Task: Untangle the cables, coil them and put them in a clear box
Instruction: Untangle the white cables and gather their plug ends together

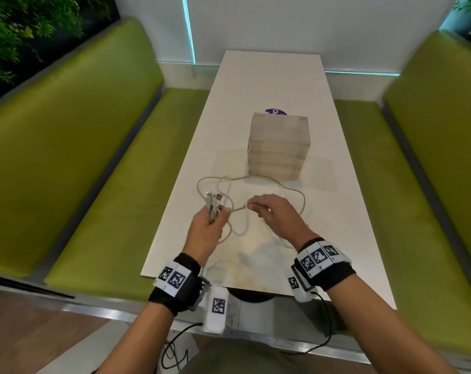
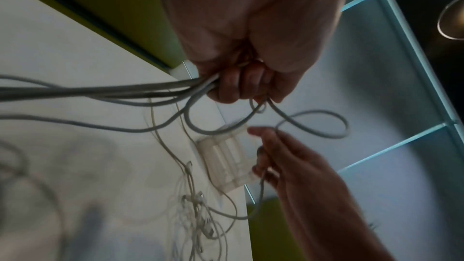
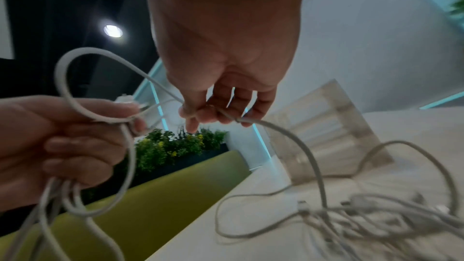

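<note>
Several pale grey-white cables [image 1: 256, 182] lie tangled on the white table [image 1: 269, 85] in front of a stack of clear boxes [image 1: 278, 147]. My left hand [image 1: 211, 222] is raised over the table's left edge and grips a bundle of cable strands [image 2: 125, 88] with plug ends sticking up. My right hand [image 1: 266, 209] pinches one strand [image 3: 283, 134] between thumb and fingertips, a little to the right of the left hand. In the right wrist view a loop [image 3: 75, 86] runs between the two hands. More loose cables and plugs [image 3: 364, 219] lie on the table below.
Green padded benches [image 1: 80, 136] run along both sides of the narrow table. A purple round sticker [image 1: 276, 112] shows behind the boxes. A white wall with teal light strips [image 1: 189, 28] closes the far end. Plants [image 1: 18, 28] stand at the back left.
</note>
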Motion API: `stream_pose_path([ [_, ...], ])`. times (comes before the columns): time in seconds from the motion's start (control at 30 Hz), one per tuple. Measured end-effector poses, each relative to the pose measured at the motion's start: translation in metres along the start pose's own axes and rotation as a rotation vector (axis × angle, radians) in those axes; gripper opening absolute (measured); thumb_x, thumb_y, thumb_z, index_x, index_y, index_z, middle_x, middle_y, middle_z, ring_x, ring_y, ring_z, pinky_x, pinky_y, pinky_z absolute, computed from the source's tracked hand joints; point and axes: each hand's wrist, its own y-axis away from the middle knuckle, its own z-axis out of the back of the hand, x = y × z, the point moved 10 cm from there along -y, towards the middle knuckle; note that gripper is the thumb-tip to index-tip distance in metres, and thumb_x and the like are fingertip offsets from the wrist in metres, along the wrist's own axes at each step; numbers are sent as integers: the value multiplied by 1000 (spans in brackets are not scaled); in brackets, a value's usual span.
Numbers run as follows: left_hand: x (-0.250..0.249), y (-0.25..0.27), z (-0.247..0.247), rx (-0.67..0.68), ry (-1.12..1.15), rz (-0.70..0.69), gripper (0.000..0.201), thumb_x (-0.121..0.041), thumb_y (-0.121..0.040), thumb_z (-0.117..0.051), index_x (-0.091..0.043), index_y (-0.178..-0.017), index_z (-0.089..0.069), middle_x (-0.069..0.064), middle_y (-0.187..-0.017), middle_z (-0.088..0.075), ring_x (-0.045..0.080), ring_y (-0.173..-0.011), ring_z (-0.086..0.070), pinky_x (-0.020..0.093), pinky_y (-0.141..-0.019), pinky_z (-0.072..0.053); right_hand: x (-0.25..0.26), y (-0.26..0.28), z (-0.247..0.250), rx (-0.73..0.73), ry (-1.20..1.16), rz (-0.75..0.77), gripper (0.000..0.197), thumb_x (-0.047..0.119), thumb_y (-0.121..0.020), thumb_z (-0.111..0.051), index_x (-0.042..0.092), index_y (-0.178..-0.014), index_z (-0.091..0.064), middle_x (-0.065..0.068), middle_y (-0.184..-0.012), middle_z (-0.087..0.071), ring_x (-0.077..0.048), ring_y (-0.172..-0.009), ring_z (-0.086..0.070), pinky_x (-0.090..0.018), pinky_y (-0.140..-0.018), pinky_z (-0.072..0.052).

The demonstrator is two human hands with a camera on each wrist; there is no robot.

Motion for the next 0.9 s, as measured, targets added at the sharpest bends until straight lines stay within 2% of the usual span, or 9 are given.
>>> stream_pose_path([
  [0.17, 3, 6, -27, 98, 92, 50, 24, -26, -91, -61, -6, -81, -51, -3, -56, -29, 11, -48, -24, 24, -46, -24, 40, -1, 1, -71, 249, 266, 23, 19, -90, -53, 18, -104, -72, 1, -67, -56, -15, -69, -38, -31, -65, -34],
  [0.27, 0, 4, -23, 57, 64, 44, 22, -24, -89, -65, -14, -73, -53, -3, -56, -32, 8, -46, -27, 21, -46, -28, 47, 2, -6, -21, 312, 300, 24, 21, -88, -49, 23, -101, -69, 6, -64, -46, -15, -68, -37, -33, -65, -36],
  [0.4, -3, -1, -8, -51, -43, -23, 24, -23, -87, -67, -14, -70, -53, -6, -55, -36, 10, -50, -30, 26, -51, -30, 51, 6, -25, 108, 305, 295, 19, 2, -84, -56, 21, -81, -57, -1, -68, -52, -15, -70, -37, -38, -68, -40],
  [0.47, -4, -2, -1, -94, -35, -44, 19, -18, -90, -63, -12, -73, -56, -10, -52, -42, 7, -47, -33, 26, -52, -31, 52, 7, -33, 191, 215, 227, 22, 9, -92, -50, 27, -80, -50, 2, -67, -50, -16, -68, -39, -38, -70, -42],
  [0.57, -8, 0, 9, -126, -5, -39, 17, -13, -93, -57, -14, -76, -58, -16, -45, -48, 1, -42, -40, 21, -48, -32, 42, 9, -36, 308, 33, 56, 18, 22, -97, -48, 18, -100, -65, 5, -73, -59, -13, -72, -53, -29, -71, -43],
  [0.67, -9, -2, 20, -131, 2, -25, 15, -13, -93, -58, -6, -79, -57, -11, -52, -43, 3, -43, -35, 21, -47, -31, 29, 25, -48, 501, -17, -57, 18, 19, -96, -51, 14, -98, -68, 5, -84, -67, -13, -82, -62, -25, -75, -46],
  [0.73, -8, -5, 22, -105, 3, -18, 14, -14, -92, -59, -2, -85, -57, -3, -57, -41, 7, -45, -34, 22, -48, -31, 22, 37, -57, 579, -98, -119, 14, 17, -93, -55, 13, -97, -67, 7, -85, -67, -10, -78, -63, -22, -71, -48],
  [0.8, -7, -6, 20, -74, 3, -9, 12, -15, -92, -59, -5, -87, -58, -2, -58, -40, 8, -45, -33, 22, -47, -31, 16, 42, -58, 565, -189, -184, 11, 20, -90, -60, 14, -98, -64, 8, -89, -66, -10, -75, -64, -25, -68, -49],
  [0.9, -7, -4, 18, -57, 23, 6, 12, -17, -92, -59, -7, -86, -59, -5, -55, -39, 7, -44, -32, 19, -44, -31, 7, 43, -56, 513, -191, -270, 31, 33, -81, -72, 23, -106, -57, 9, -105, -62, -12, -82, -63, -27, -72, -50],
])
